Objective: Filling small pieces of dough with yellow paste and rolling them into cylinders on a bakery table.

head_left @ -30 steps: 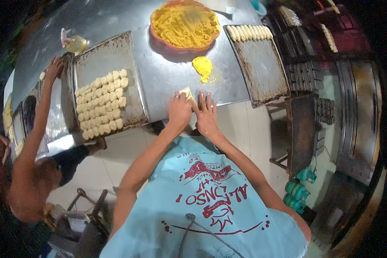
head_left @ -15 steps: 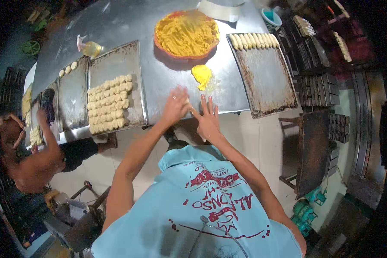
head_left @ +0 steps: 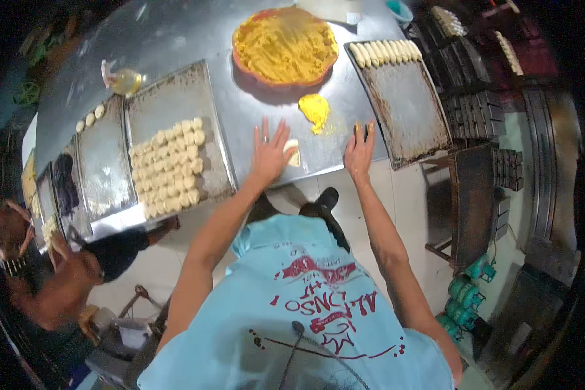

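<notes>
On the metal table [head_left: 240, 110], my left hand [head_left: 271, 151] lies flat with its fingers spread. Its thumb touches a small flattened piece of pale dough [head_left: 295, 156] close to the front edge. My right hand [head_left: 359, 151] is apart from the dough, near the edge to the right, fingers stretched out and empty, with yellow smears on the fingertips. Beyond the dough lies a lump of yellow filling [head_left: 314, 110]. An orange basin [head_left: 286, 84] heaped with more yellow filling stands behind it. Right of it, a tray [head_left: 406, 104] carries a row of pale rolls [head_left: 383, 52].
Left of my hands, a tray [head_left: 172, 97] bears rows of dough pieces [head_left: 166, 169]. Farther left are a spray bottle [head_left: 125, 81], another tray [head_left: 104, 159] with three dough ovals [head_left: 90, 118], and a co-worker [head_left: 65, 279]. Green gas cylinders [head_left: 465, 292] stand on the floor at right.
My hands were together over the dough and have parted. My right hand has moved right, away from it. The dough now lies flat on the table beside my left thumb.
</notes>
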### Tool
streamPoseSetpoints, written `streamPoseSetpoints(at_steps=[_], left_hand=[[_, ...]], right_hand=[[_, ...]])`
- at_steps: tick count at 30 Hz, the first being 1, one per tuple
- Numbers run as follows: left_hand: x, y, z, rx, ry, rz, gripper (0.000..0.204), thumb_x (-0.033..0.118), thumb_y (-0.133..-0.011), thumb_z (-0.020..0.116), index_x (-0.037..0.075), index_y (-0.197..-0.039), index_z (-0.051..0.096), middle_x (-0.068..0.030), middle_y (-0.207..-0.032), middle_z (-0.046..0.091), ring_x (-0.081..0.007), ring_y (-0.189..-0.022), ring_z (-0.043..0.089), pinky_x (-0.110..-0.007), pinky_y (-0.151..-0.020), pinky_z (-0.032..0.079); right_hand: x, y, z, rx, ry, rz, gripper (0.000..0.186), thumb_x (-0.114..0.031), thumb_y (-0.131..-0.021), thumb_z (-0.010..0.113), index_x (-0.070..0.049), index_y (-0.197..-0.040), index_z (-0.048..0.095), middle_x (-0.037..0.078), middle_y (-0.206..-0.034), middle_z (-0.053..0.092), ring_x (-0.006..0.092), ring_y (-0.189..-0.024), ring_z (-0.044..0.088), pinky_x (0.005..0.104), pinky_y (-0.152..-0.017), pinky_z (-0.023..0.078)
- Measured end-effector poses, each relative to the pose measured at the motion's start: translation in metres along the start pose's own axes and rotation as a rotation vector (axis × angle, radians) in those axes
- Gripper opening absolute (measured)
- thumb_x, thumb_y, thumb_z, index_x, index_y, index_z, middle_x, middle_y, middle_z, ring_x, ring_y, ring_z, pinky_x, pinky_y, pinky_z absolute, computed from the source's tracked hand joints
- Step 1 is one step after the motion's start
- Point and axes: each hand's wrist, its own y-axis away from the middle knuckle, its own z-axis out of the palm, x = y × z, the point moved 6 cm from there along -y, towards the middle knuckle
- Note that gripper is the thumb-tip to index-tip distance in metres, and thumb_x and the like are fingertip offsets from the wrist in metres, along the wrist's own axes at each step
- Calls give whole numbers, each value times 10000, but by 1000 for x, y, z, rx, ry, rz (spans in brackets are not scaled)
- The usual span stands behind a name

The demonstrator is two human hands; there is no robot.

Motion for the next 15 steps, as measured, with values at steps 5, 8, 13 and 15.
streamPoseSetpoints(at_steps=[5,8,13,15], left_hand=[[9,1,2,-58,62,57,586,400,-899,668,55,-1363,572,-82,-1540,445,-488,-1473,210,-661,-1163,181],[12,2,1,-5,10,19,547,363,-901,670,86,-1364,580,-70,-1549,432,-480,-1476,214,-667,-1157,197],[26,23,22,-191,59,25,562,354,-897,682,103,-1386,565,-55,-1541,446,-461,-1481,218,-670,-1150,209],[25,30,11,-124,9,-39,587,372,-889,690,106,-1395,556,-54,-1541,446,-460,-1481,217,-677,-1146,206]], right_hand=[[-1,-1,1,-10,-21,33,428,-41,-915,549,22,-1338,542,326,-1552,289,460,-1403,370,492,-1149,334],[3,-1,2,16,-12,-6,423,-37,-911,553,20,-1331,552,333,-1542,302,465,-1412,354,495,-1161,314],[11,4,2,-5,24,-35,400,-56,-917,564,15,-1310,584,323,-1534,332,458,-1407,358,476,-1171,294],[-1,12,-5,-27,-15,-47,413,-45,-894,576,15,-1302,585,326,-1532,331,464,-1404,358,493,-1166,293]])
